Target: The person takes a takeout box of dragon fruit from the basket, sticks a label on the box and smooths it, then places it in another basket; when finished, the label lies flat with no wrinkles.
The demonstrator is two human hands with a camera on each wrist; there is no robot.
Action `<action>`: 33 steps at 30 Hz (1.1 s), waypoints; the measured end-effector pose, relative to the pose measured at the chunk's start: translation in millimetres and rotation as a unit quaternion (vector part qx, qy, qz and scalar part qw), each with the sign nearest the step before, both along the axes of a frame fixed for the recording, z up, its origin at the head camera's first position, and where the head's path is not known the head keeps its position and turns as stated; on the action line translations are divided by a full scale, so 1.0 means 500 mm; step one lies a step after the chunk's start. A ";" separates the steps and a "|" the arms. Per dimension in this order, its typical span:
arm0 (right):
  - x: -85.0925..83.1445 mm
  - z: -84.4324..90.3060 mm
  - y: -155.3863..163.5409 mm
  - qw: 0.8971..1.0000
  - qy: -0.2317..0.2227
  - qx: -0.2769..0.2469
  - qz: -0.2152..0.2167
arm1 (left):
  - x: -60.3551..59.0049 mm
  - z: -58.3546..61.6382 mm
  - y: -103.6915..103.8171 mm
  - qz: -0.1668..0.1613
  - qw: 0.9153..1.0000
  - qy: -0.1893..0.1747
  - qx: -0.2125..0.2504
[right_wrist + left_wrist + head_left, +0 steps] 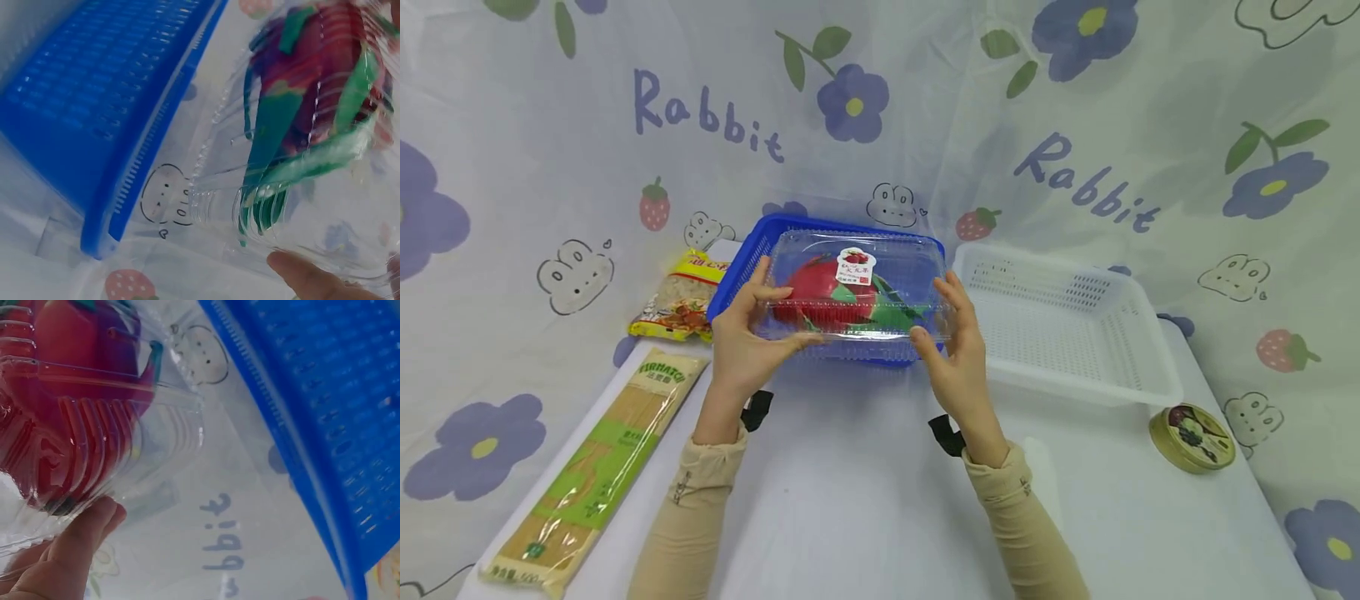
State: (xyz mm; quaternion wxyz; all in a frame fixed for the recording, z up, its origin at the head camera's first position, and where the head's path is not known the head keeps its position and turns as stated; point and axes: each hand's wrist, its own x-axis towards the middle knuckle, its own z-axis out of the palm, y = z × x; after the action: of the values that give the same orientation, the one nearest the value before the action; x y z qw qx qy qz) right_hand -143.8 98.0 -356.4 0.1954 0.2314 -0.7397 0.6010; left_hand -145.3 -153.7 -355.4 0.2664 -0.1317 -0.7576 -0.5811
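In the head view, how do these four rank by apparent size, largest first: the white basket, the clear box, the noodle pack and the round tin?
1. White basket.
2. Noodle pack, though it lies nearer the camera, so its rank against the box is unsure.
3. Clear box.
4. Round tin.

Blue basket (752, 250) (red fruit (820, 287) above)

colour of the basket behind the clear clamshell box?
Blue basket, perforated plastic; clearest in the head view.

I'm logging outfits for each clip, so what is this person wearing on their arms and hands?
Both hands, left hand and right hand, are bare. Beige long sleeves reach the wrists, each with a small marking. A black strap sits at each wrist.
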 end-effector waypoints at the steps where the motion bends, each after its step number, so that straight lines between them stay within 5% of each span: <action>1: -0.003 -0.002 -0.003 1.000 -0.003 0.001 -0.003 | -0.008 0.006 -0.002 0.005 1.000 -0.004 -0.007; 9: -0.009 -0.052 -0.021 0.999 -0.022 0.031 -0.027 | -0.066 0.043 -0.014 0.034 0.996 -0.059 -0.058; 18: 0.005 -0.127 -0.049 0.989 -0.076 0.112 -0.055 | -0.125 0.070 -0.020 0.014 0.981 -0.152 -0.116; 22: 0.011 -0.146 -0.057 0.984 -0.086 0.146 -0.061 | -0.168 0.067 -0.014 0.014 0.975 -0.180 -0.132; 27: 0.014 -0.163 -0.052 0.975 -0.047 0.192 -0.097 | -0.224 0.050 -0.003 0.004 0.969 -0.203 -0.139; 33: 0.018 -0.173 -0.051 0.975 -0.014 0.193 -0.109 | -0.258 0.024 -0.003 -0.002 0.962 -0.225 -0.152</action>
State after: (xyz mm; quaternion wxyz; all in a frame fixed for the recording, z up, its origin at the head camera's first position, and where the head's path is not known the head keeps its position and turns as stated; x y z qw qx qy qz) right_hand -134.7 72.8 -442.9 0.2012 0.1746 -0.8650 0.4253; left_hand -274.2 -155.3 -343.3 0.0649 -0.0378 -0.8770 -0.4745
